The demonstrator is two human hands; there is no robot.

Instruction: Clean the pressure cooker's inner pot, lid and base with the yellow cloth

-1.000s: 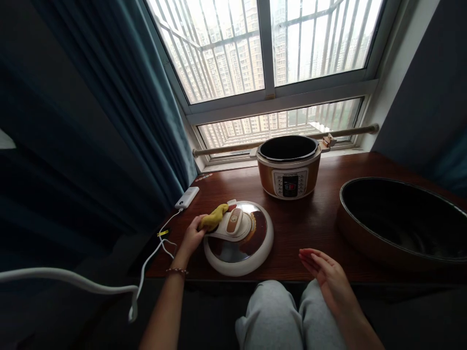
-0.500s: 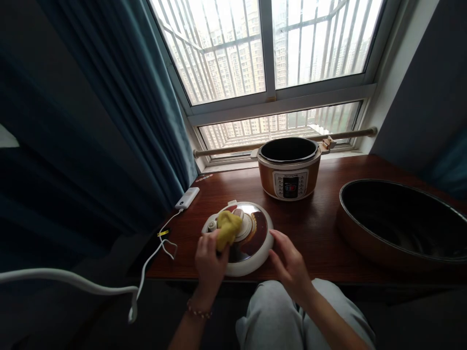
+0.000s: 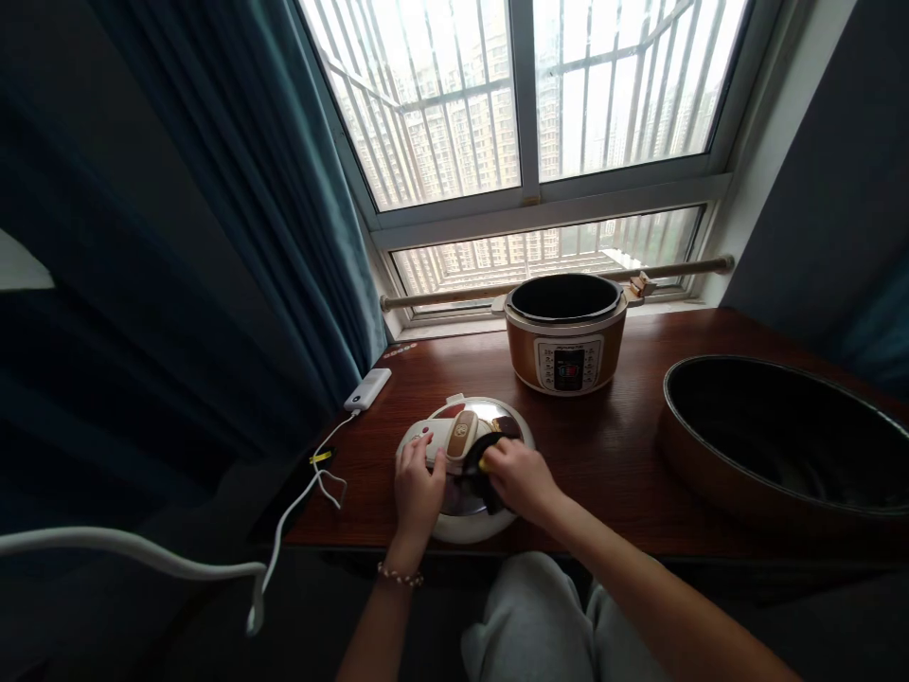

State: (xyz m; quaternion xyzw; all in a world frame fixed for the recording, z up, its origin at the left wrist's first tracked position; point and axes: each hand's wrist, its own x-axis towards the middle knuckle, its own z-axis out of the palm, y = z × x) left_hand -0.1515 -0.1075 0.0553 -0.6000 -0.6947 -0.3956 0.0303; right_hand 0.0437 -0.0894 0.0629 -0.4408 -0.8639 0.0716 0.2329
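The white-rimmed pressure cooker lid (image 3: 490, 409) lies on the table with its brown-and-cream handle (image 3: 463, 434) on top. My left hand (image 3: 418, 481) rests on the lid's left part, beside the handle, fingers apart and holding nothing. Over the right part, my right hand (image 3: 522, 476) is closed on a cloth (image 3: 477, 457) pressed to the lid; it looks dark, with a bit of yellow at the fingers. Motion smears the cloth a little, and the fingers hide part of it. Beyond the lid stands the brown pressure cooker (image 3: 522, 352), lidless, with a dark inner pot.
A large dark oval vessel (image 3: 700, 464) stands at the right of the table (image 3: 597, 455). On the left lie a white power bank (image 3: 369, 388) and its white cable (image 3: 288, 511). A window (image 3: 454, 114) and blue curtain (image 3: 312, 189) border the back.
The cloth has passed from my left hand to my right, showing yellow before and mostly dark now. My right hand has moved from the lid's rim onto its top; the handle is uncovered.
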